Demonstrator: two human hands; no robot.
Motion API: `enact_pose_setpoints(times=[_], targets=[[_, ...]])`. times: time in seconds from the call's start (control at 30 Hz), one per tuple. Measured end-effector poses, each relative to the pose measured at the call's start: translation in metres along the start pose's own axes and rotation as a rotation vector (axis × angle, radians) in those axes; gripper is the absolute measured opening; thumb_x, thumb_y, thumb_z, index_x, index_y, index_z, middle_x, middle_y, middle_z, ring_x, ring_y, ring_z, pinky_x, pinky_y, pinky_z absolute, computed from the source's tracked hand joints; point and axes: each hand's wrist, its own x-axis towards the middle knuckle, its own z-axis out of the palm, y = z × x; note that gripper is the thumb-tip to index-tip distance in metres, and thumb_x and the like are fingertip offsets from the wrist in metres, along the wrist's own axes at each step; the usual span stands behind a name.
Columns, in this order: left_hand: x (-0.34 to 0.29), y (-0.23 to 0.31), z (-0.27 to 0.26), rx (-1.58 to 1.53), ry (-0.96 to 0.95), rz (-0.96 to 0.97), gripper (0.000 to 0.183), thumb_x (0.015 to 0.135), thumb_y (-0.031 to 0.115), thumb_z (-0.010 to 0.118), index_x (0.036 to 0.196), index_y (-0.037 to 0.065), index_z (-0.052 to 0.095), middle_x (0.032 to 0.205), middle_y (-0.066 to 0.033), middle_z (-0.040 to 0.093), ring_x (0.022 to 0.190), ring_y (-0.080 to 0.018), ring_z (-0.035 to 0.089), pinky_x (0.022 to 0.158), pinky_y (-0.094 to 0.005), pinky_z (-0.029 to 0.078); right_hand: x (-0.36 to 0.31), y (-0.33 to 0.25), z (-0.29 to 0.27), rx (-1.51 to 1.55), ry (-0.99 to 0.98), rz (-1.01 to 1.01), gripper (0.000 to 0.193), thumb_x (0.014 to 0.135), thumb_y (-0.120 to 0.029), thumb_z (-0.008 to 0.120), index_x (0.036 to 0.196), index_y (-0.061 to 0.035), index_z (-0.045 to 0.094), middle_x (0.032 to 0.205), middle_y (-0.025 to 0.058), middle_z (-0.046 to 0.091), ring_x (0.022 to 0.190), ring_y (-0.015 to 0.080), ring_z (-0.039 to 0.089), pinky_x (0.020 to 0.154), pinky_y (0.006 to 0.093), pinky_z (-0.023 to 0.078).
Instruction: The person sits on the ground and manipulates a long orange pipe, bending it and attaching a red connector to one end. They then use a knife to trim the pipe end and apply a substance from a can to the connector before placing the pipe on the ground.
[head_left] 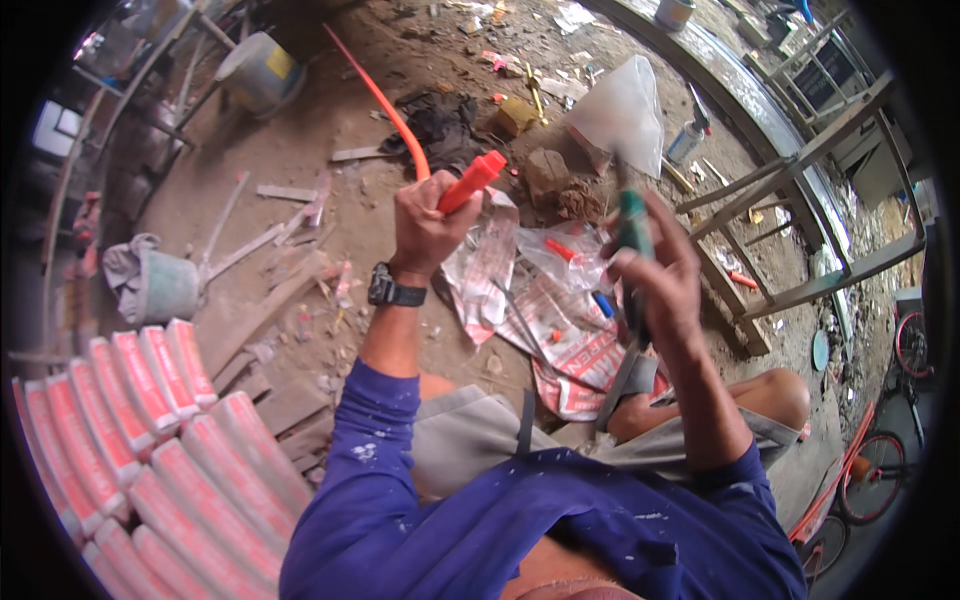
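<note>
My left hand, a dark watch on its wrist, is closed around a bright orange plastic piece with a notched end. A long, tapering orange strip rises from the same fist and curves to the upper left; whether both are one piece is hidden by the fingers. My right hand is blurred, with its fingers around a green-handled tool whose thin grey shaft points upward. Below the hands, a red-and-white sack lies flattened on the ground, with a blue piece and a clear plastic bag on it.
Red-and-white packages are stacked at the lower left. Buckets stand along the left. A wooden frame is at the right, with a bicycle below it. A spray bottle stands near a whitish plastic sheet.
</note>
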Motion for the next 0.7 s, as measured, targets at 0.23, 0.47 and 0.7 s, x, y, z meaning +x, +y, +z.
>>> enact_pose_setpoints(times=[0.23, 0.47, 0.7], targets=[[0.003, 0.003, -0.001, -0.010, -0.032, 0.026, 0.020, 0.081, 0.007, 0.074, 0.074, 0.006, 0.055, 0.059, -0.0035, 0.055, 0.053, -0.0095, 0.052, 0.052, -0.0297, 0.044, 0.062, -0.006, 0.008, -0.005, 0.273, -0.290, 0.065, 0.084, -0.010, 0.067, 0.145, -0.0050, 0.045, 0.120, 0.0167, 0.061, 0.093, 0.0169, 0.065, 0.075, 0.0288, 0.055], [-0.010, -0.012, -0.020, 0.066, -0.046, 0.007, 0.021, 0.076, 0.007, 0.075, 0.073, 0.008, 0.054, 0.062, -0.0114, 0.056, 0.057, -0.0326, 0.058, 0.054, -0.0408, 0.045, 0.067, -0.019, 0.006, -0.115, -0.264, -0.023, 0.068, 0.082, -0.001, 0.063, 0.147, -0.0082, 0.047, 0.119, 0.0155, 0.061, 0.092, 0.0172, 0.063, 0.075, 0.0309, 0.055], [-0.003, -0.009, -0.002, 0.037, -0.062, 0.075, 0.019, 0.078, 0.002, 0.071, 0.073, 0.006, 0.053, 0.061, -0.0088, 0.054, 0.055, -0.0245, 0.056, 0.053, -0.0367, 0.044, 0.066, 0.011, 0.009, -0.328, 0.051, 0.074, 0.060, 0.080, -0.001, 0.063, 0.139, -0.0035, 0.054, 0.113, 0.0140, 0.064, 0.095, 0.0143, 0.063, 0.075, 0.0293, 0.055]])
